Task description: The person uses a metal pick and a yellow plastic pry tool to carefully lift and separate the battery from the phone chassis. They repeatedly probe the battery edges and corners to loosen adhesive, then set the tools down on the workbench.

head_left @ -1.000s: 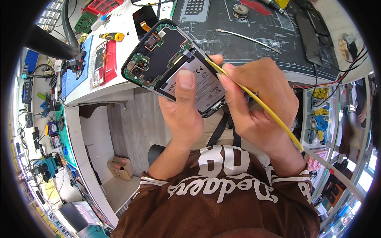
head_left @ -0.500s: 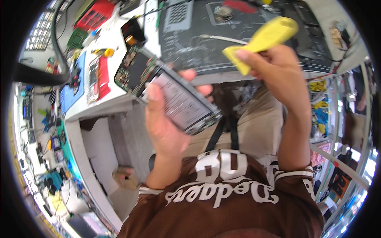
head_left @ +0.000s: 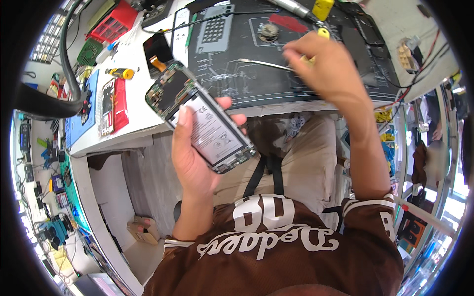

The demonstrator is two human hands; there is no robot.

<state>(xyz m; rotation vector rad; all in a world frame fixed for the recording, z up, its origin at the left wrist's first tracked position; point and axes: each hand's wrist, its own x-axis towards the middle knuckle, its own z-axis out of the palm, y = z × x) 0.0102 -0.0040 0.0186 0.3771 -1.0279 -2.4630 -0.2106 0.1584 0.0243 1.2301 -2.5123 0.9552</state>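
My left hand [head_left: 190, 153] is wrapped around an opened smartphone [head_left: 237, 134], tilted above the edge of the bench. Its pale battery shows under my thumb, with a bare circuit board at the upper end and an orange flex cable close by. Over the dark work mat [head_left: 222, 91], my right hand [head_left: 321, 64] is closed around a yellow plastic scraper [head_left: 323, 33]. Mostly my fingers hide it; the round, holed handle end and a bit of yellow between the fingers show. Just left of that hand, a thin metal pry tool [head_left: 261, 63] lies on the mat.
On the mat lie a grey perforated plate [head_left: 215, 29], a coil of wire [head_left: 269, 33] and a red piece [head_left: 288, 22]. A yellow-handled screwdriver [head_left: 121, 73] and red packet [head_left: 120, 106] rest at left. A black cable arm [head_left: 44, 98] crosses the upper left.
My right hand has moved up and left over the mat, turning so that it covers most of the scraper. The phone has shifted slightly left and down in the picture.
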